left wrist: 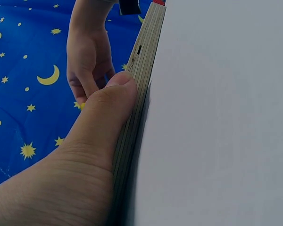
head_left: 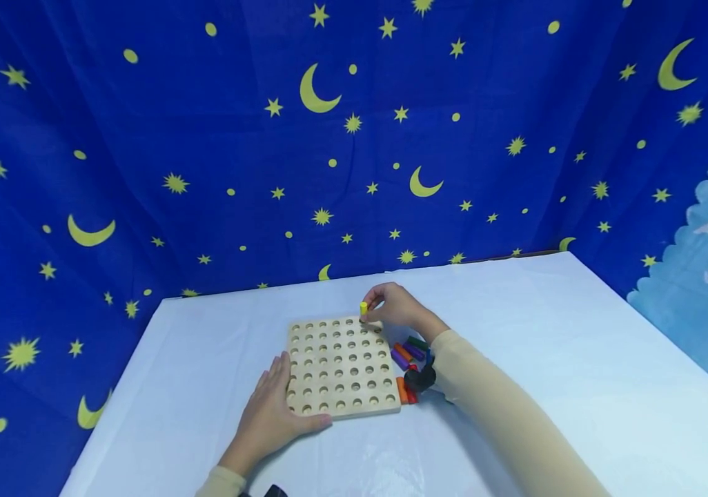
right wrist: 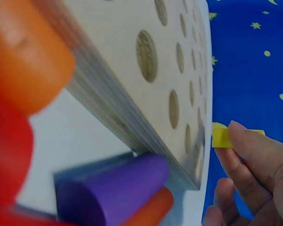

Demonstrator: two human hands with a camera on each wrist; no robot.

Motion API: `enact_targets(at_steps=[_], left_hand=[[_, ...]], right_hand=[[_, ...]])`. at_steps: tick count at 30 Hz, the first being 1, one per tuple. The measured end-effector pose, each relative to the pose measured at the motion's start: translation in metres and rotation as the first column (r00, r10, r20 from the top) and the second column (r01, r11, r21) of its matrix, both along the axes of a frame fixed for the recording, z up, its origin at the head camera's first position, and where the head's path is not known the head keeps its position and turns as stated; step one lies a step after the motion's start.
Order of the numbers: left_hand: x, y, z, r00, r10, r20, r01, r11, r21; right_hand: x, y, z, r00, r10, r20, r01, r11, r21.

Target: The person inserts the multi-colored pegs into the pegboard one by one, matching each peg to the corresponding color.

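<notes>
The right hand (head_left: 395, 305) pinches a small yellow cylindrical peg (head_left: 363, 308) between thumb and fingertips, the gap closed down to the peg's width. The peg stands roughly upright in the grip, its top showing above the fingers, by the far right corner of a pale wooden square board with rows of round holes (head_left: 330, 367); whether its lower end touches the board I cannot tell. The left hand (head_left: 270, 400) lies spread round the near left corner, fingers extended along the left side, thumb against the near edge. Purple (head_left: 400, 359), orange (head_left: 401, 391), red (head_left: 413, 397) and dark green pegs (head_left: 417, 343) lie beside the board's right edge, on a white-covered table (head_left: 205, 359).
</notes>
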State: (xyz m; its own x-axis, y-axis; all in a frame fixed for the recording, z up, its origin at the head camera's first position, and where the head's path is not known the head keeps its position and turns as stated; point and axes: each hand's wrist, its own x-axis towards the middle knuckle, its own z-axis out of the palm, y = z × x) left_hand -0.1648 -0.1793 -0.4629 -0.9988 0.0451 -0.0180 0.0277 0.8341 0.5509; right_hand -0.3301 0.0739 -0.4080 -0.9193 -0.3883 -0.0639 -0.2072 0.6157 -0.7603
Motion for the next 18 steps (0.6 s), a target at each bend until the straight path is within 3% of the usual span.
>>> enact_targets(at_steps=[18], left_hand=[[0.0000, -0.0001, 0.0002, 1.000, -0.002, 0.000, 0.002, 1.000, 0.001]], right_hand=[[-0.0009, -0.0078, -0.0078, 0.997, -0.050, 0.051, 0.047, 0.997, 0.064]])
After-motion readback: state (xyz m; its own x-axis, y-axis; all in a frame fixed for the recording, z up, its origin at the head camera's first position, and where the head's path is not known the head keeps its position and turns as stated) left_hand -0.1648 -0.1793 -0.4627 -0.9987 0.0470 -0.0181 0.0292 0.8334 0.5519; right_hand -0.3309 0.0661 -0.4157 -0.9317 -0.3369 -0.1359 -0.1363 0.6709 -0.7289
